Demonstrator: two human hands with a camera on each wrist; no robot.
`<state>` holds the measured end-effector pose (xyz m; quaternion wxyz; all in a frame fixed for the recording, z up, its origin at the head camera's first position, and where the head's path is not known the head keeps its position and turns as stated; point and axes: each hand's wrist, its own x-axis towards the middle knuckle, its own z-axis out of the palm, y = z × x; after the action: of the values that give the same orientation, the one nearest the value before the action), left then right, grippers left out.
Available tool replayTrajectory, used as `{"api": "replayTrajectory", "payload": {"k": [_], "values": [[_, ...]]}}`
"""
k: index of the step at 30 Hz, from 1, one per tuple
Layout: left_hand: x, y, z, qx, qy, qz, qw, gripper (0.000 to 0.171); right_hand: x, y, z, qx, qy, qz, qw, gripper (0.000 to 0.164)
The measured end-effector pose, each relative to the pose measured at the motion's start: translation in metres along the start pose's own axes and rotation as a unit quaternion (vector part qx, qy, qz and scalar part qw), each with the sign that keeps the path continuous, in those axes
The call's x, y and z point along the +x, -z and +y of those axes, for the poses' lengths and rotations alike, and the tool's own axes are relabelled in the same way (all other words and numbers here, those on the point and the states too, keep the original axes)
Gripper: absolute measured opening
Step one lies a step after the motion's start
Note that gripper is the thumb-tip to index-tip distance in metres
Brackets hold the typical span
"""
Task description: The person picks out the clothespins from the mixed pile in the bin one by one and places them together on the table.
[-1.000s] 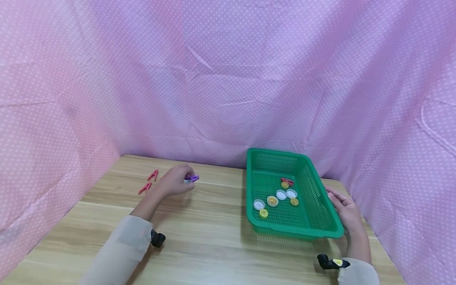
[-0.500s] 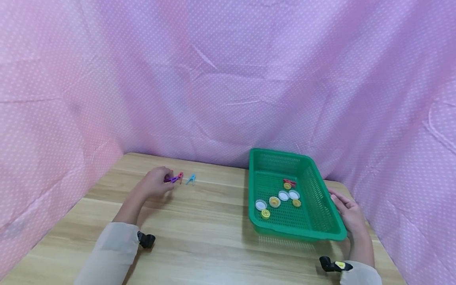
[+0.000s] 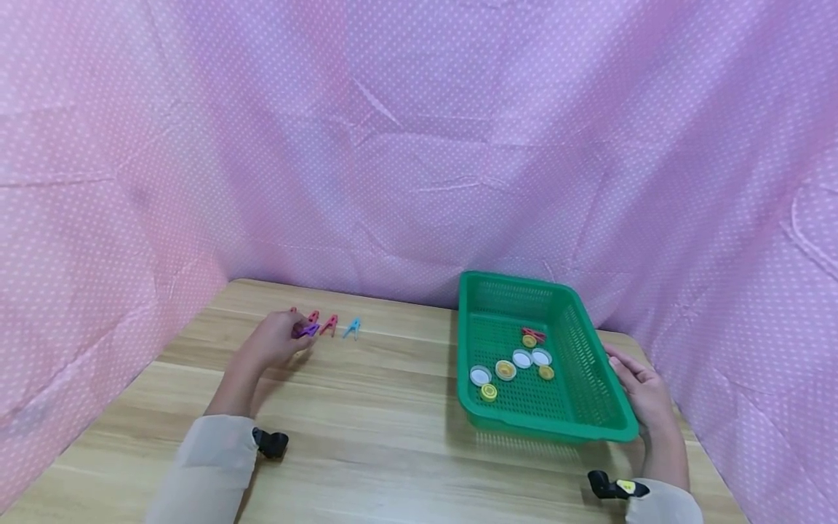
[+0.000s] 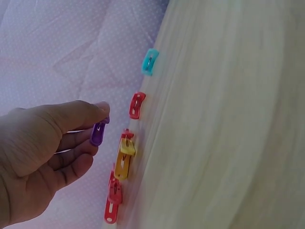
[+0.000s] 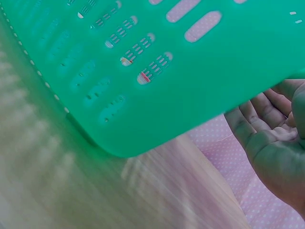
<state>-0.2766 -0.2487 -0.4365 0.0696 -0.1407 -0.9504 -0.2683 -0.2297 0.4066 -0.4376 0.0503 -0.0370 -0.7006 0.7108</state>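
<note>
My left hand pinches a purple clothespin between thumb and fingers, at the table's far left. Right of it stand a red clothespin and a light blue clothespin. A yellow clothespin shows in the left wrist view, with another red clothespin below it; the hand partly hides this group in the head view. My right hand holds the right rim of a green basket, its thumb at the rim. Several white and yellow round caps and red clothespins lie in the basket.
The wooden table spreads between the hands. A pink dotted cloth hangs behind the table and along both sides. Dark wrist cameras sit on both wrists.
My left hand has moved left with the purple clothespin. The light blue and a red clothespin have come into view right of it. My right hand stays at the basket.
</note>
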Motion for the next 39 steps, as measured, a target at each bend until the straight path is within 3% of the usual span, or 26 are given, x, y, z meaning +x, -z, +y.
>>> {"api": "replayTrajectory", "payload": {"k": [8, 19, 24, 33, 39], "values": [[0.004, -0.003, 0.008, -0.015, 0.029, -0.014, 0.9994, 0.012, 0.0, 0.0, 0.001, -0.016, 0.003, 0.016, 1.0, 0.024], [0.011, -0.017, 0.02, -0.042, 0.078, -0.014, 0.996, 0.022, -0.001, 0.004, 0.002, 0.009, 0.011, 0.01, 1.0, 0.024], [0.01, -0.023, 0.021, -0.031, 0.091, -0.006, 0.9953, 0.021, -0.001, 0.002, 0.001, 0.01, 0.01, 0.005, 1.0, 0.025], [0.007, -0.027, 0.019, -0.018, 0.115, -0.023, 0.993, 0.018, 0.001, 0.001, -0.002, 0.0, 0.008, -0.002, 1.0, 0.025], [0.006, -0.03, 0.022, -0.005, 0.11, -0.029, 0.9935, 0.017, 0.0, 0.001, -0.002, -0.004, 0.001, -0.001, 1.0, 0.026]]}}
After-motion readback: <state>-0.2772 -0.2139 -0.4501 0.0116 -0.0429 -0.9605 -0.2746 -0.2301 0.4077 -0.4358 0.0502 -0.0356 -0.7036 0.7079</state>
